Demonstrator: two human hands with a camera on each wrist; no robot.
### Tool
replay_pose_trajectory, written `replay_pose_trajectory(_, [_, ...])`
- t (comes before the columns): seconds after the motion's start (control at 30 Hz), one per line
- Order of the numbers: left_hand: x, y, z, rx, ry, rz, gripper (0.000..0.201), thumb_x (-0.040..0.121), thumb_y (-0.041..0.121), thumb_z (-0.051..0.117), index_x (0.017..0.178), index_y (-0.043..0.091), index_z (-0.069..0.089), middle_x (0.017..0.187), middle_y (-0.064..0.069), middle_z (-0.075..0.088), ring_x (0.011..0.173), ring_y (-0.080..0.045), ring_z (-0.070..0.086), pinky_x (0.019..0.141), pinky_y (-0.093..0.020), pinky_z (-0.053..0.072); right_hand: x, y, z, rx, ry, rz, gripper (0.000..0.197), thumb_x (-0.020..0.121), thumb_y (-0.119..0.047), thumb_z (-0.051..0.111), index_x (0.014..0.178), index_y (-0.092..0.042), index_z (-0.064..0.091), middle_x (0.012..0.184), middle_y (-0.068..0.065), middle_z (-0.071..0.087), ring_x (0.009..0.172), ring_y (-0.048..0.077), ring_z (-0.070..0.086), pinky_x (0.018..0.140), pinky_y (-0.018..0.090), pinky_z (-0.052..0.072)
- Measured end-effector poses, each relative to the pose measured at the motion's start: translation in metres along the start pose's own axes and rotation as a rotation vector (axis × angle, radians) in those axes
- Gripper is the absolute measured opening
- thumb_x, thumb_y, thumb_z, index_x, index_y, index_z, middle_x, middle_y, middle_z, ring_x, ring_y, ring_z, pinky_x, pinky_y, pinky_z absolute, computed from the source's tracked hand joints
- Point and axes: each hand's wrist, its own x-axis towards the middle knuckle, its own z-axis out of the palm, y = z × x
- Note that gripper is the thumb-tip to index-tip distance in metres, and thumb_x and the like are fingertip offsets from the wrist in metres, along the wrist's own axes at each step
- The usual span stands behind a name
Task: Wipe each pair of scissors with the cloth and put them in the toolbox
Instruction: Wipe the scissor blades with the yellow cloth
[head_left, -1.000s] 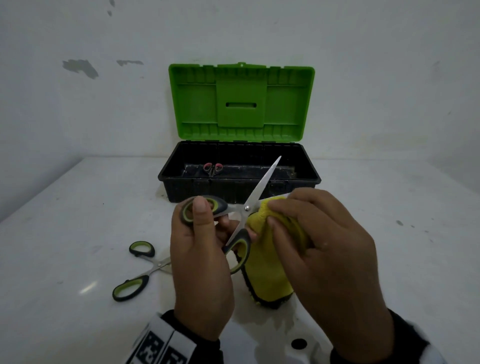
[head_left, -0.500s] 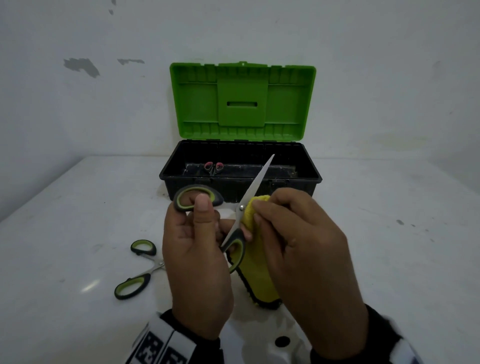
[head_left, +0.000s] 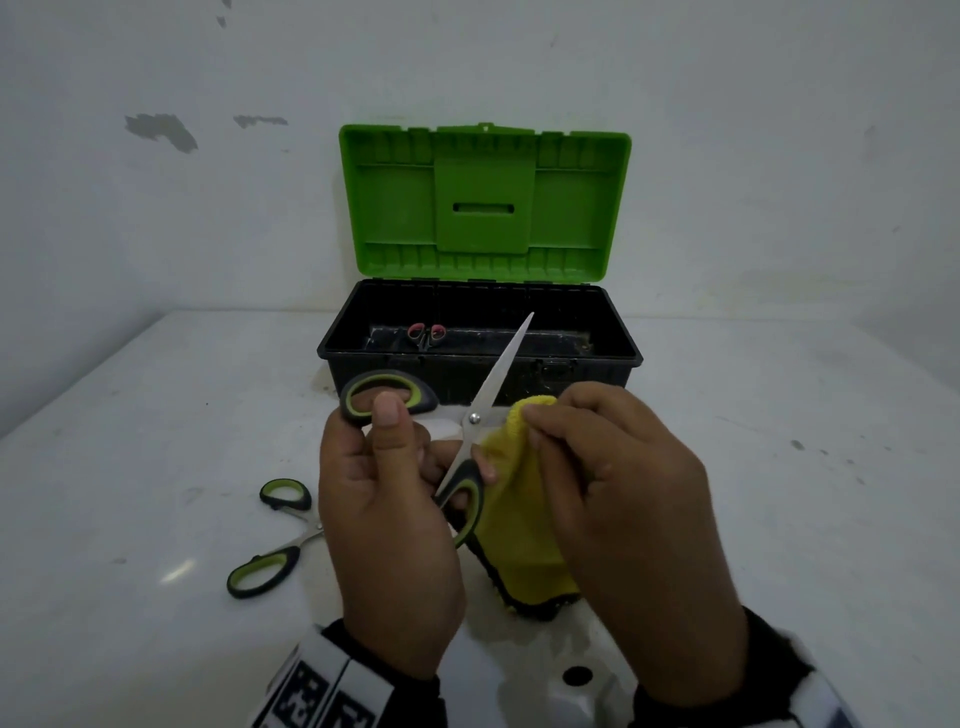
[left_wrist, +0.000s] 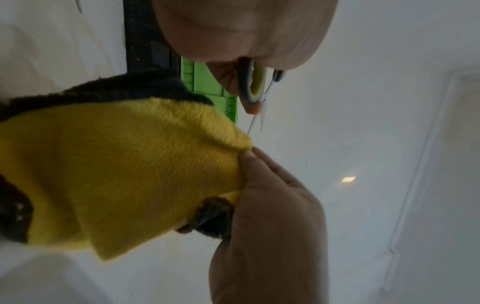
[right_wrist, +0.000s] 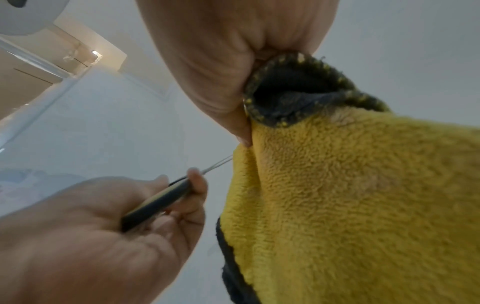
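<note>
In the head view, a pair of green-handled scissors was held open above the table by the left hand, whose fingers were curled round the handles with the thumb laid against the upper loop. One blade pointed up toward the toolbox; the other was hidden inside the yellow cloth, which was pinched round it by the fingers of the right hand. Compared with a second earlier, the cloth had been drawn in along the covered blade toward the pivot, and the scissors had been tilted slightly. This was judged to be a wiping stroke in progress, with this pair not yet ready for the box. A second green-handled pair lay on the table to the left, apparently unwiped, and a small red-handled pair was already inside the open toolbox.

In the left wrist view, the handle loop of the scissors was seen gripped by curled fingers, and both thin blades ran toward the cloth, which was bunched in the right hand.

In the right wrist view, the cloth was seen gathered in the right hand's pinching fingers, with the blade entering its fold, and the left hand was closed on the dark handle.
</note>
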Motion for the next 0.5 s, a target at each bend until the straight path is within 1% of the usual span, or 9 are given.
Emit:
replay_pose_trajectory(0.07, [0.002, 0.001, -0.001, 0.003, 0.006, 0.016, 0.023, 0.103, 0.033, 0.036, 0.095, 0.02, 0.053, 0.046, 0.008, 0.055, 0.046, -0.018, 0.059, 0.047, -0.029, 0.044, -0.001, 0.011, -0.004, -0.029, 0.015, 0.054, 0.013, 0.086, -0.011, 0.064, 0.093, -0.009, 0.076, 0.092, 0.002, 0.067, 0.079, 0.01, 0.059, 0.078, 0.01, 0.044])
replay_pose_trajectory(0.17, [0.002, 0.0, -0.003, 0.0, 0.006, 0.009, 0.024, 0.101, 0.037, 0.038, 0.097, 0.019, 0.054, 0.049, 0.008, 0.051, 0.047, -0.022, 0.059, 0.045, -0.025, 0.041, 0.0, 0.023, -0.007, -0.073, 0.019, 0.103, 0.011, 0.086, -0.009, 0.069, 0.094, -0.011, 0.076, 0.092, 0.002, 0.068, 0.082, 0.0, 0.05, 0.084, -0.003, 0.035])
replay_pose_trajectory(0.23, [0.003, -0.003, -0.003, -0.009, 0.021, -0.012, 0.025, 0.1, 0.04, 0.039, 0.096, 0.02, 0.055, 0.057, 0.006, 0.043, 0.047, -0.024, 0.06, 0.044, -0.026, 0.04, 0.001, 0.024, -0.009, -0.072, 0.026, 0.121, 0.014, 0.084, -0.005, 0.073, 0.096, -0.012, 0.076, 0.094, 0.002, 0.069, 0.083, -0.002, 0.049, 0.087, -0.004, 0.032])
replay_pose_trajectory(0.3, [0.003, -0.005, -0.003, -0.015, 0.027, -0.026, 0.026, 0.101, 0.04, 0.038, 0.095, 0.021, 0.056, 0.062, 0.0, 0.037, 0.047, -0.023, 0.06, 0.043, -0.027, 0.039, 0.003, 0.016, -0.013, -0.033, 0.042, 0.105, 0.015, 0.085, -0.006, 0.071, 0.098, -0.012, 0.076, 0.096, 0.001, 0.068, 0.086, 0.0, 0.052, 0.088, -0.003, 0.033])
replay_pose_trajectory(0.37, [0.002, -0.005, -0.001, -0.018, 0.023, -0.025, 0.028, 0.1, 0.041, 0.038, 0.094, 0.022, 0.057, 0.061, 0.001, 0.037, 0.046, -0.02, 0.058, 0.043, -0.027, 0.038, 0.004, 0.002, -0.012, 0.013, 0.042, 0.04, 0.016, 0.086, -0.01, 0.067, 0.1, -0.011, 0.075, 0.096, 0.001, 0.067, 0.086, 0.002, 0.053, 0.086, 0.001, 0.037])
replay_pose_trajectory(0.43, [0.001, -0.004, -0.001, -0.028, 0.018, -0.032, 0.027, 0.098, 0.043, 0.039, 0.092, 0.024, 0.057, 0.058, 0.006, 0.042, 0.046, -0.015, 0.056, 0.044, -0.027, 0.039, 0.005, -0.008, -0.007, 0.03, 0.027, -0.017, 0.017, 0.088, -0.014, 0.063, 0.1, -0.01, 0.075, 0.095, 0.002, 0.066, 0.086, 0.008, 0.057, 0.081, 0.009, 0.043])
replay_pose_trajectory(0.5, [0.002, -0.002, -0.002, -0.039, 0.009, -0.04, 0.026, 0.1, 0.041, 0.039, 0.091, 0.026, 0.058, 0.058, 0.006, 0.042, 0.046, -0.016, 0.057, 0.045, -0.027, 0.04, 0.006, -0.008, -0.004, 0.008, 0.019, -0.019, 0.018, 0.088, -0.014, 0.063, 0.1, -0.01, 0.076, 0.094, 0.003, 0.066, 0.083, 0.013, 0.06, 0.076, 0.018, 0.048])
